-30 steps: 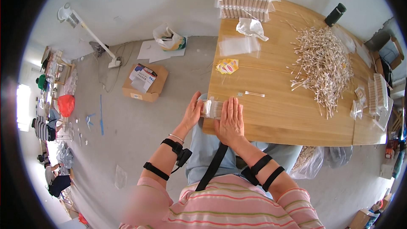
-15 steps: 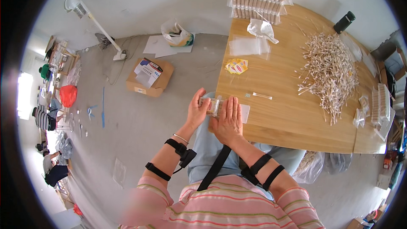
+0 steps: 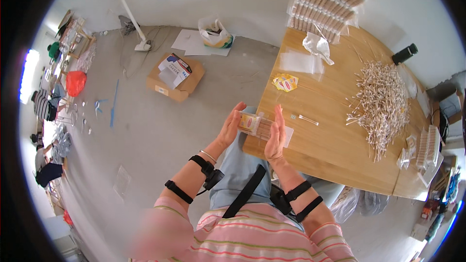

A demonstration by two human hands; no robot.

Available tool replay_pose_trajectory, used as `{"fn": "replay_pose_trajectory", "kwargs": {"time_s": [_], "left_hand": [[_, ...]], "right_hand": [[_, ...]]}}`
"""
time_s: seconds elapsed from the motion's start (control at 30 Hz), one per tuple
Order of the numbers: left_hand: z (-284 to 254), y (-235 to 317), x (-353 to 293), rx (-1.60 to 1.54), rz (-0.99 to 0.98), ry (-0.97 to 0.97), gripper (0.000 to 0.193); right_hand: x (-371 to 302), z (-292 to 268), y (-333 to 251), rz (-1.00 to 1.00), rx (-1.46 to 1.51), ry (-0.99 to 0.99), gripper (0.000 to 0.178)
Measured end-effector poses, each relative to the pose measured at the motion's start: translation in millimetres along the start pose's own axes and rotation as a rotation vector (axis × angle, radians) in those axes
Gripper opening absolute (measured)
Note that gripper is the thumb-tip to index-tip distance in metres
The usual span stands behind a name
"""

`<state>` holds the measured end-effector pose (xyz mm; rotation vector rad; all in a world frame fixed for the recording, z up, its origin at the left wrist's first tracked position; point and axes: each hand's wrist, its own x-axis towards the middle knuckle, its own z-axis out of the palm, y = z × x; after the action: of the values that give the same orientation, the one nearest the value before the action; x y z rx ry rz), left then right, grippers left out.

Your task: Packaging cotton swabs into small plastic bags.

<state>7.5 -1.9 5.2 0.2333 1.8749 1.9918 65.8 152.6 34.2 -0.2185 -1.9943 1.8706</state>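
Observation:
A clear bag of cotton swabs [image 3: 256, 125] with a yellow card inside lies between my two hands, over my lap at the table's near left corner. My left hand [image 3: 230, 127] holds the bag's left end. Upright at the other end stands my right hand [image 3: 275, 138], its fingers stretched out and its palm turned to the bag. Right of that hand, two loose cotton swabs [image 3: 308, 120] lie on the wooden table [image 3: 320, 145]. Part of a white sheet [image 3: 288, 136] shows behind my right hand.
A big heap of swabs [image 3: 381, 106] covers the table's right side. Yellow cards [image 3: 285, 82], clear bags [image 3: 301, 63] and stacked filled packs [image 3: 330, 5] lie farther back. A dark bottle [image 3: 405, 54] stands at the far edge. A cardboard box [image 3: 175, 76] sits on the floor.
My right hand has swung from lying flat over the bag to standing upright at its right end. More of the bag and its yellow card now show. The whole view has shifted.

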Motion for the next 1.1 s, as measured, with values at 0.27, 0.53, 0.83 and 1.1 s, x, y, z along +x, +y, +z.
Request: {"fn": "replay_pose_trajectory", "kwargs": {"time_s": [0.27, 0.53, 0.83, 1.1], "left_hand": [[3.2, 4.4, -0.7, 0.019, 0.054, 0.009, 0.064], [-8.6, 2.5, 0.1, -0.004, 0.036, 0.003, 0.066], [-4.5, 1.5, 7.7, 0.068, -0.012, -0.057, 0.067], [21.8, 17.2, -29.1, 0.048, -0.215, 0.487, 0.056]], "right_hand": [[-8.2, 24.2, 6.9, 0.002, 0.1, -0.024, 0.056], [-6.8, 37.1, 0.0, 0.048, 0.199, 0.011, 0.055], [-4.3, 42.8, 8.2, -0.023, -0.097, -0.018, 0.046], [0.3, 39.3, 7.2, -0.11, -0.312, -0.076, 0.035]]}}
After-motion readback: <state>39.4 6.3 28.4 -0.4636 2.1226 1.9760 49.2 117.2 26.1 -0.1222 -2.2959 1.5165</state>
